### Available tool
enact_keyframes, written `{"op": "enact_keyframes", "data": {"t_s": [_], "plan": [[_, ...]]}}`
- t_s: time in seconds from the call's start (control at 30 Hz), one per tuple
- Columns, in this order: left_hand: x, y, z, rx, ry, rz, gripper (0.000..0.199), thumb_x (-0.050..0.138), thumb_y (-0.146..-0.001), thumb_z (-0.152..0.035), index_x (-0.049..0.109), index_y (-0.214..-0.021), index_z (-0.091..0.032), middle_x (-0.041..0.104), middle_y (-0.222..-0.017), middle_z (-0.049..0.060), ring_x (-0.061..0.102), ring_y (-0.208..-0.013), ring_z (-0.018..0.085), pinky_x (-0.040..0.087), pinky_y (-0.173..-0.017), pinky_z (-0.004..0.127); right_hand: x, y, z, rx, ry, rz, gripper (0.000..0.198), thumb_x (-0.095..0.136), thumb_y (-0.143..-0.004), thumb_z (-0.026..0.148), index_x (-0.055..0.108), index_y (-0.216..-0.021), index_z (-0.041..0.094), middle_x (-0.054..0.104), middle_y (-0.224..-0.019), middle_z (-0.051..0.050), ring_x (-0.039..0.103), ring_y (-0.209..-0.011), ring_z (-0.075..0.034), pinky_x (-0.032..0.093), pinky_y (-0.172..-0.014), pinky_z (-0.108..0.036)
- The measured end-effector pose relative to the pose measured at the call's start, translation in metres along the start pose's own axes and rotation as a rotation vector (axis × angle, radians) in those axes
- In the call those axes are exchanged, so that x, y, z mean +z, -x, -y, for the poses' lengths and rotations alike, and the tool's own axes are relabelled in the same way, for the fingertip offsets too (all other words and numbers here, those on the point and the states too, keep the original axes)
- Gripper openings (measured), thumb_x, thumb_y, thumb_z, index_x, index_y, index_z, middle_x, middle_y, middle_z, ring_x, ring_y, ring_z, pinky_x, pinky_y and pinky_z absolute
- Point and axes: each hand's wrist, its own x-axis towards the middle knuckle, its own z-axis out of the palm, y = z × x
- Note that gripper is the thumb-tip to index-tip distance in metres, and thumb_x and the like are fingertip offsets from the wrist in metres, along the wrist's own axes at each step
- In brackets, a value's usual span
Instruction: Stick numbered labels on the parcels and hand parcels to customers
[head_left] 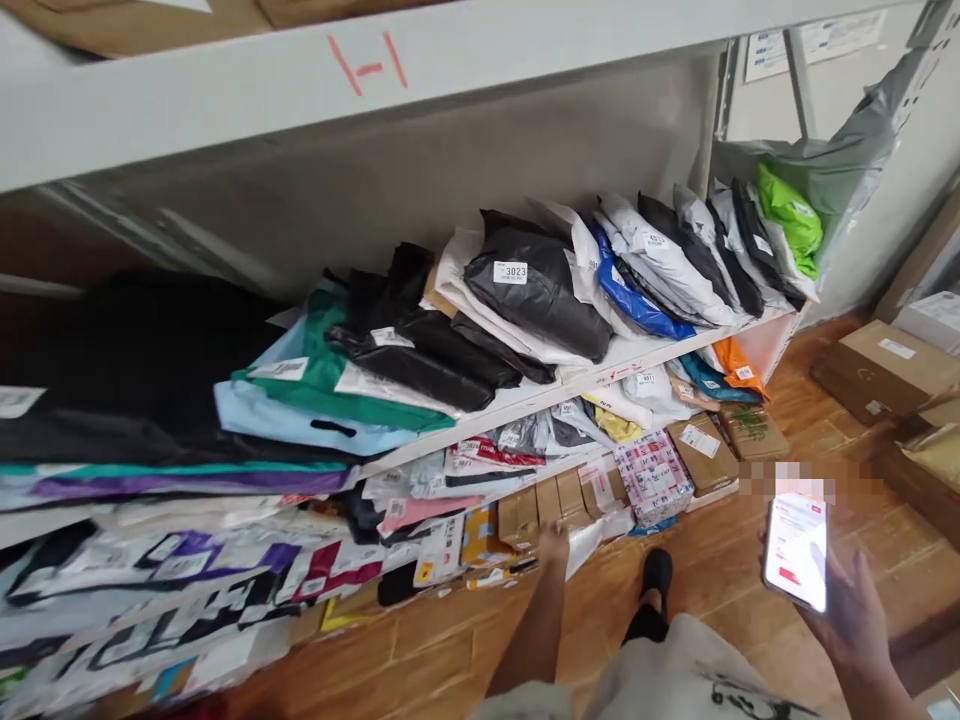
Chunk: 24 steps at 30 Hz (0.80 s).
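Note:
A smartphone [796, 550] with a bright, lit screen rests in my right hand [851, 605], whose fingers and thumb are around its lower edge. My left hand [553, 543] reaches down to the bottom row, at the front of some small brown cardboard boxes [559, 500]. Its fingers are too small and unclear to make out, so I cannot tell whether it touches a box. Close to it on the right stands a pink and white patterned box [654, 480]. An orange parcel [481, 535] lies to its left.
A white shelf [585, 380] carries several bagged parcels, among them a black one [536, 285] labelled 3023 and a bright green one [791, 218]. Above runs a shelf beam [465, 75] with red marking. Cardboard boxes [885, 365] sit on the wooden floor [450, 650] at right.

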Motion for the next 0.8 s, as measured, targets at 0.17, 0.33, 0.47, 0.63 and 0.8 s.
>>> {"op": "enact_keyframes", "data": {"t_s": [0.17, 0.33, 0.47, 0.63, 0.8], "plan": [[0.009, -0.144, -0.087, 0.045, 0.156, -0.144, 0.052, 0.063, -0.092, -0.037, 0.049, -0.135, -0.011, 0.052, -0.14, 0.018, 0.054, -0.124, 0.026, 0.045, -0.104, 0.045, 0.072, -0.03, -0.024, 0.077, -0.123, -0.087, 0.091, 0.048, -0.076, 0.081, 0.036, -0.151, 0.031, 0.073, -0.118, -0.012, 0.069, -0.106, -0.039, 0.041, -0.106, -0.067], [0.029, -0.219, -0.138, 0.139, 0.29, -0.087, 0.035, 0.062, -0.092, -0.034, 0.061, -0.119, -0.012, 0.064, -0.125, 0.014, 0.058, -0.12, 0.027, 0.04, -0.107, 0.05, 0.085, -0.043, -0.042, 0.128, -0.068, -0.004, 0.093, 0.052, -0.072, 0.083, 0.044, -0.147, 0.029, 0.072, -0.12, -0.017, 0.068, -0.106, -0.041, 0.04, -0.103, -0.069], [0.044, -0.217, -0.136, 0.181, 0.412, -0.102, 0.02, 0.06, -0.09, -0.03, 0.067, -0.102, -0.016, 0.07, -0.114, 0.01, 0.06, -0.118, 0.025, 0.039, -0.109, 0.045, 0.069, -0.046, -0.046, 0.151, -0.012, -0.029, 0.088, 0.057, -0.071, 0.079, 0.051, -0.141, 0.026, 0.073, -0.116, -0.017, 0.068, -0.107, -0.043, 0.039, -0.103, -0.069], [0.05, -0.165, -0.081, 0.153, 0.538, -0.17, 0.025, 0.049, -0.09, -0.037, 0.062, -0.077, -0.021, 0.071, -0.085, 0.007, 0.065, -0.1, 0.025, 0.048, -0.093, 0.034, 0.078, -0.038, -0.033, 0.127, -0.041, -0.1, 0.079, 0.056, -0.075, 0.075, 0.055, -0.138, 0.028, 0.071, -0.121, -0.015, 0.066, -0.113, -0.04, 0.034, -0.11, -0.067], [0.057, -0.131, -0.043, 0.154, 0.567, -0.078, 0.031, 0.044, -0.089, -0.044, 0.051, -0.067, -0.024, 0.061, -0.065, 0.001, 0.064, -0.075, 0.021, 0.052, -0.076, 0.031, 0.104, -0.034, -0.017, 0.142, -0.097, -0.158, 0.086, 0.053, -0.073, 0.079, 0.049, -0.142, 0.028, 0.071, -0.121, -0.015, 0.069, -0.106, -0.039, 0.03, -0.113, -0.066]]}}
